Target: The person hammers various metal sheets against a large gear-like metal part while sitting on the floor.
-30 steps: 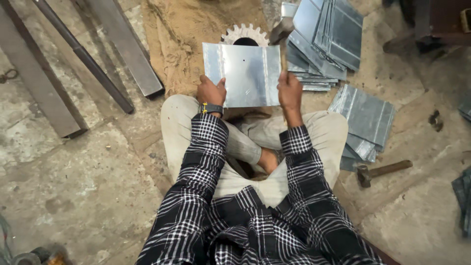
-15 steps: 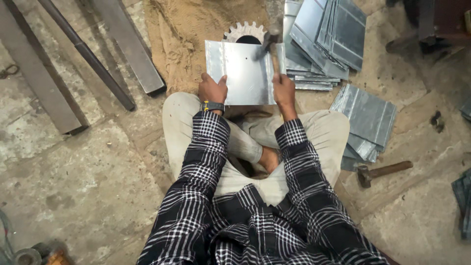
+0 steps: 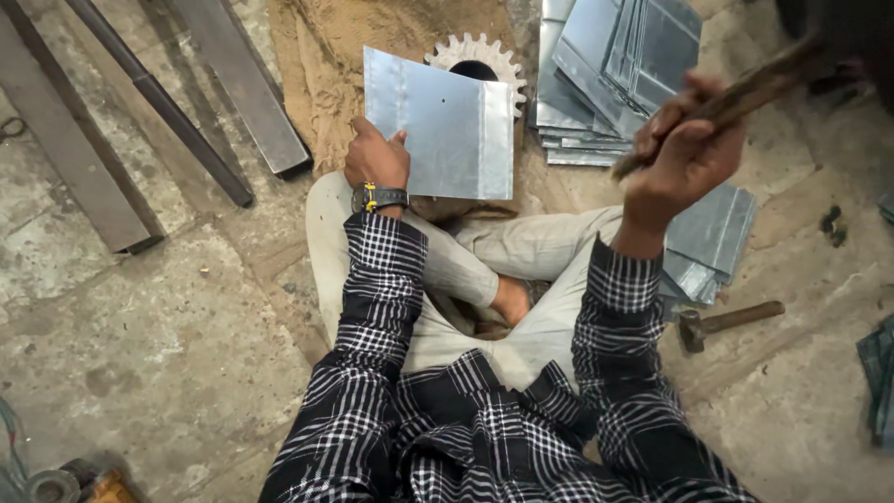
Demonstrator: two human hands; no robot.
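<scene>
left hand (image 3: 374, 160) grips one sheet (image 3: 438, 123) over one gear (image 3: 477, 58) | right hand (image 3: 683, 154) clenched on one hammer handle (image 3: 736, 93) | second hammer (image 3: 726, 322) on floor

Shirt sleeves (image 3: 372, 307): black-and-white check.
Trousers (image 3: 521, 251): pale beige.
Metal sheet (image 3: 438, 121): silver-grey, shiny.
Wristwatch (image 3: 380, 197): black, yellow detail.
Stacked sheets (image 3: 615, 65): blue-grey.
Hammer handle (image 3: 736, 98): brown.
Floor (image 3: 140, 335): mottled grey.

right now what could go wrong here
1. The right hand has a hammer raised while the left hand grips the metal sheet at its edge: a stray blow might hit those fingers.
2. The thin sheet rests on a gear and could slip or cut the bare hand.
</scene>
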